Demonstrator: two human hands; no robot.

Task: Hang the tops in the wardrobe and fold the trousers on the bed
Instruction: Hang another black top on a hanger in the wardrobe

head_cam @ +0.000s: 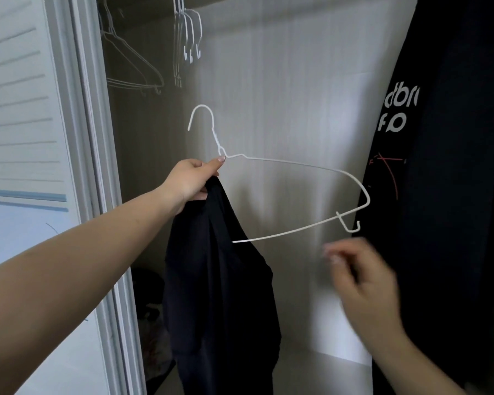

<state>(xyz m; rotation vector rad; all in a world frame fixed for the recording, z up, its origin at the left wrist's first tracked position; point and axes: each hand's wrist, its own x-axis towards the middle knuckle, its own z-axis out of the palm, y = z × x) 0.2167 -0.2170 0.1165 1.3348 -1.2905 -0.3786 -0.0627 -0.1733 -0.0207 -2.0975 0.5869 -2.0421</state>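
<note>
Black fabric top [220,280] hung bunched from the left hand [190,182], which gripped it together with a white wire hanger [283,192] inside the wardrobe. Right hand [360,280] was blurred, fingers loosely curled, empty. Hanging step: the top likely needed threading onto the hanger next.

Louvred door panel [20,109] at left; dark heap [150,303] on the floor inside.
</note>
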